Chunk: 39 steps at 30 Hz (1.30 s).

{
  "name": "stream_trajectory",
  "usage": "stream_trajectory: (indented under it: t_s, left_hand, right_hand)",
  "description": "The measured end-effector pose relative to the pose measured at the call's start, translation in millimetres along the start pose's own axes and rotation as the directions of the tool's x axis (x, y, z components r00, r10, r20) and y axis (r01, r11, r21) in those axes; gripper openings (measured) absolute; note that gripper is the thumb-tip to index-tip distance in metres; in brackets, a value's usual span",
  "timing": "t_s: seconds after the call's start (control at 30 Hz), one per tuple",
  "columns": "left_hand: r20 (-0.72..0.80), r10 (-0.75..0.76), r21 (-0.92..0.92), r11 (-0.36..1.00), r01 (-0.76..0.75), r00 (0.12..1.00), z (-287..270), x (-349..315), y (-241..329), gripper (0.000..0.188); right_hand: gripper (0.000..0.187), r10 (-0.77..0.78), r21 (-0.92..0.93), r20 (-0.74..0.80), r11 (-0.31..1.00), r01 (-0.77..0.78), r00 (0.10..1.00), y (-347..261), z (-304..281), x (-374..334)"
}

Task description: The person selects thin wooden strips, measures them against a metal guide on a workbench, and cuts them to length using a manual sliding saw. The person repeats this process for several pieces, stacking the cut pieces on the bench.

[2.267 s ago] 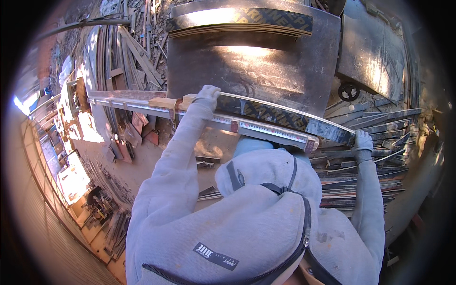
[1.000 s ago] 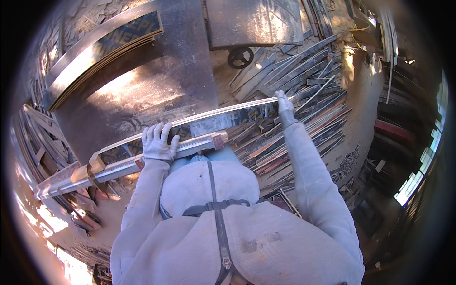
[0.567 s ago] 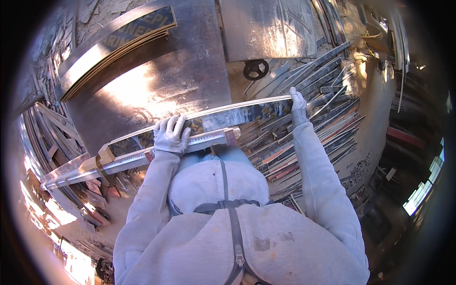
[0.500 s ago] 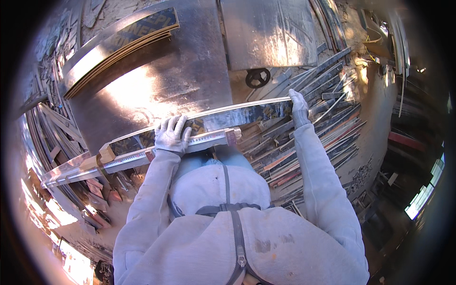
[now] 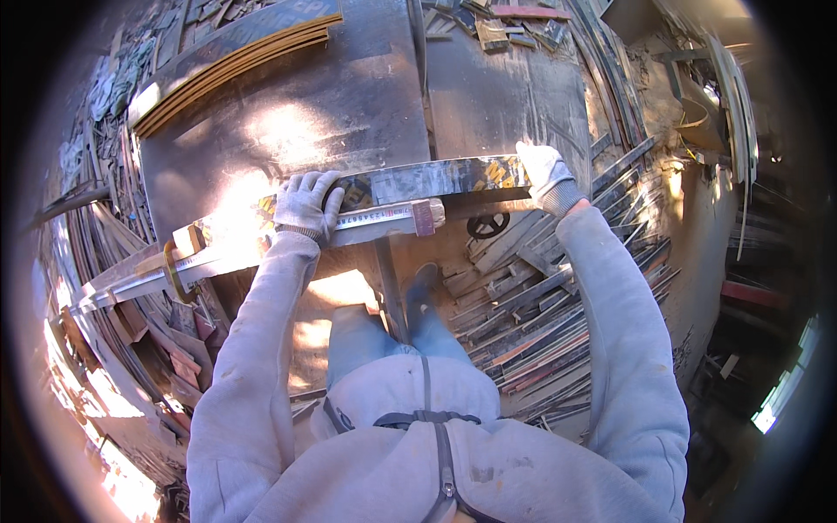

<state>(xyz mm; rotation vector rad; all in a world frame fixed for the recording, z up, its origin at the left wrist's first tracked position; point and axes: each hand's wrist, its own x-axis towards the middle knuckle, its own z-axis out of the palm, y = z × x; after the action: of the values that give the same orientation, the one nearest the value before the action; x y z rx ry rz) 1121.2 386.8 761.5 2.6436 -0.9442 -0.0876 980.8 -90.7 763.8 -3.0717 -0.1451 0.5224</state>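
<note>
A long, narrow dark-faced plywood strip (image 5: 440,180) with yellow print lies across the metal table in front of me. My left hand (image 5: 307,206), in a pale glove, rests flat on the strip with its thumb apart. At the strip's right end my right hand (image 5: 545,177), also gloved, has its fingers closed round the end. Along the near side of the strip runs a metal rail with a measuring scale (image 5: 384,216), ending in a dark red block (image 5: 424,218). A small wooden block (image 5: 188,239) sits by the rail, left of my left hand.
Several stacked plywood strips (image 5: 240,65) lie on the far left of the dark tabletop (image 5: 366,105). A second panel (image 5: 506,105) stands right of a narrow gap. Below it is a black handwheel (image 5: 488,226). Offcuts and long strips (image 5: 558,336) litter the floor at right.
The strip, the rail and both my hands have moved forward, past the handwheel. The left tabletop with its stack has moved along with them. My arms are stretched farther out.
</note>
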Motion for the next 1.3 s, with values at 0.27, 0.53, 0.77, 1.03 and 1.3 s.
stream_trajectory:
  t_s: [0.27, 0.53, 0.77, 1.03, 1.3]
  left_hand:
    - [0.054, -0.115, -0.059, 0.991, 0.119, 0.992, -2.5, -6.0, 7.7, 0.039]
    - [-0.062, -0.032, 0.0, 0.999, 0.032, 0.998, 9.1, -7.9, 4.8, 0.031]
    - [-0.091, 0.005, 0.09, 0.996, 0.003, 0.996, 10.1, -6.7, 1.8, 0.031]
    - [-0.14, 0.048, 0.106, 0.994, -0.033, 0.989, 11.4, -2.3, -4.0, 0.031]
    - [-0.069, -0.045, 0.165, 0.985, 0.056, 0.997, 13.4, -3.1, -5.8, 0.04]
  right_hand:
    - [0.102, -0.02, -0.163, -0.034, 0.987, 0.014, 0.999, 3.3, 11.4, -4.3]
    - [0.104, -0.037, -0.159, -0.134, 0.987, 0.015, 0.99, 3.2, 15.8, -6.4]
    - [0.105, -0.03, -0.161, -0.145, 0.987, 0.007, 0.989, 2.1, 14.9, -8.8]
    - [0.101, -0.006, -0.193, -0.142, 0.981, -0.022, 0.99, -0.1, 12.2, -0.9]
    - [0.109, 0.284, 0.244, 0.06, 0.925, -0.29, 0.957, -51.4, 21.5, -98.8]
